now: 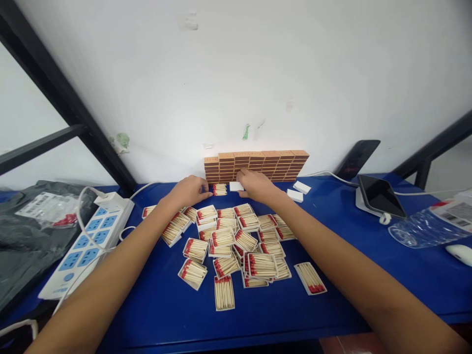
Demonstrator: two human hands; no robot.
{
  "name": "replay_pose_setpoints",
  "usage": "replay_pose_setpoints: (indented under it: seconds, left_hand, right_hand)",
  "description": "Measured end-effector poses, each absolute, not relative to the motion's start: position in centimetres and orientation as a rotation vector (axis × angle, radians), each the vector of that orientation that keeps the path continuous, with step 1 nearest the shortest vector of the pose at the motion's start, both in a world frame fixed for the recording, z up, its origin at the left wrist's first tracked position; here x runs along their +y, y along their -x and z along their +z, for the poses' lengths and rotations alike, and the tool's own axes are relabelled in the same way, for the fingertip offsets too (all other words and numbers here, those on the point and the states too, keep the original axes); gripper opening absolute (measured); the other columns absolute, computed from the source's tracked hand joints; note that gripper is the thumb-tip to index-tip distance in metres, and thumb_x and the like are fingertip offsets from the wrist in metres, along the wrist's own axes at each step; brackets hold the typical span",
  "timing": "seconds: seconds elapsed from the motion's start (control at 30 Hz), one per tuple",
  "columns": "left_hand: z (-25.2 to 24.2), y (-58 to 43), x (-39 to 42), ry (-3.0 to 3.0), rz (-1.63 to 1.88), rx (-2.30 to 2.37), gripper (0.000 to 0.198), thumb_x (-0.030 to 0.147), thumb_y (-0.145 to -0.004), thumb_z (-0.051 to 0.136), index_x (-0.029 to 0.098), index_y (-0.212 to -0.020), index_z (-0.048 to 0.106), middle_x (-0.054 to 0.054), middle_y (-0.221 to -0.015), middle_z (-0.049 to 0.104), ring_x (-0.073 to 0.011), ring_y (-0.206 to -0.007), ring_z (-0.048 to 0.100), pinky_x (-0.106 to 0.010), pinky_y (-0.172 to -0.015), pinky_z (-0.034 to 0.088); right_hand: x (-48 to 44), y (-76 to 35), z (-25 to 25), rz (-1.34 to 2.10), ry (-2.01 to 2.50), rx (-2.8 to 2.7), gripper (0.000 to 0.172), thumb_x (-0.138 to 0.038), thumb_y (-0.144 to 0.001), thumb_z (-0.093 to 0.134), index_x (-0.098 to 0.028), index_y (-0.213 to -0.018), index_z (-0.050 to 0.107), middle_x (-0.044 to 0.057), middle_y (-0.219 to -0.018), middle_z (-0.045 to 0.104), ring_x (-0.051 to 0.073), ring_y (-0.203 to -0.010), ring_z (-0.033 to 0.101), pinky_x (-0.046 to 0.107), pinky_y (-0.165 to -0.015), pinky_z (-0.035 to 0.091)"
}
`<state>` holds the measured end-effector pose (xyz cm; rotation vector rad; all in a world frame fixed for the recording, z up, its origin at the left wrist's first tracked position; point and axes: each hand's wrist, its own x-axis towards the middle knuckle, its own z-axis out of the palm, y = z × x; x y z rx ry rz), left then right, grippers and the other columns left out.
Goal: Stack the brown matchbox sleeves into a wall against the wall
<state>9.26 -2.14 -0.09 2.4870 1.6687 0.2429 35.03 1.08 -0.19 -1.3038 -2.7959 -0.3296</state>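
Note:
My left hand [192,190] rests at the back of the desk, thumb and fingers curved but apart, just left of a small row of red-tipped matches [220,190]. Nothing shows between its fingers. My right hand [255,186] has its thumb and fingers around the right end of a white matchbox tray [235,186], right of those matches. Directly behind both is a wall of stacked matchboxes [254,166] with dark striking sides facing me. In front, between my forearms, lies a loose heap of open matchbox trays [224,238] full of red-tipped matches.
Two white trays [295,195] lie right of my right hand. A single filled tray [310,278] sits beside my right forearm. A power strip [88,246] and grey plastic bag [22,236] occupy the left. At right are a phone [381,195] on a stand and clear packaging [424,227].

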Motion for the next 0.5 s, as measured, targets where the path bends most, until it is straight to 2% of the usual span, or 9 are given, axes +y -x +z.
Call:
replay_pose_setpoints:
  seconds: [0.17,0.37,0.5]
  left_hand:
    - [-0.1,-9.3,-2.2,-2.483,0.241,1.67,0.022,0.042,-0.087,0.068,0.02,-0.086,0.074,-0.006,-0.077,0.072,-0.0184,-0.066,0.06,-0.032,-0.062,0.037]
    - [-0.4,-9.1,-2.0,-2.491,0.251,1.665,0.023,0.042,-0.087,0.069,0.02,-0.09,0.075,-0.007,-0.08,0.073,-0.0183,-0.066,0.06,-0.032,-0.062,0.038]
    - [-0.5,-9.0,-1.9,-2.502,0.241,1.657,0.024,0.043,-0.087,0.068,0.02,-0.088,0.075,-0.006,-0.08,0.073,-0.0184,-0.066,0.06,-0.032,-0.063,0.038]
  right_hand:
    - [0.7,-35.1,0.6,-0.337,1.314,-2.792,0.035,-0.027,-0.089,0.075,-0.01,-0.116,0.061,0.019,-0.121,0.064,0.028,-0.097,0.066,0.032,-0.069,0.045]
    - [0.0,-35.2,1.8,-0.379,1.315,-2.831,0.039,-0.026,-0.086,0.077,-0.008,-0.118,0.062,0.021,-0.122,0.065,0.032,-0.105,0.064,0.035,-0.075,0.047]
    - [0.0,-36.3,3.3,-0.162,1.374,-2.836,0.031,-0.028,-0.084,0.078,-0.012,-0.108,0.067,0.018,-0.116,0.068,0.03,-0.098,0.066,0.035,-0.072,0.047]
